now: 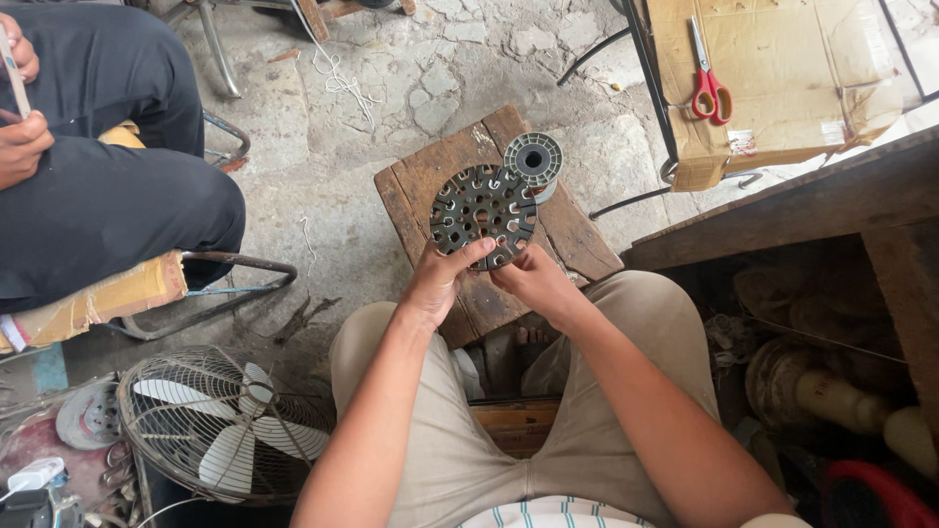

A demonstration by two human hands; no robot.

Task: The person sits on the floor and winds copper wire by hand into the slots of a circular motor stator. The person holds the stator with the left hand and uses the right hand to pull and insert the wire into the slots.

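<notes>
**Slotted disc held at its lower rim**

The dark, round, slotted metal disc [483, 215] is above the worn wooden stool [587, 249], pinched by left hand [437, 282] and right hand [533, 279]. It looks stiff, fairly heavy, sharp-edged; the rim seems safest. A grey wire spool [534, 159] stands behind it.

Far right: red-handled scissors [708, 86] on a flattened cardboard box [782, 73]. Near left: caged fan [220, 425] on the cracked stone floor [391, 88]. Far left: another person's dark trousers [108, 166] on a padded metal chair [156, 284]. Right: dark wooden shelf [812, 205].
</notes>
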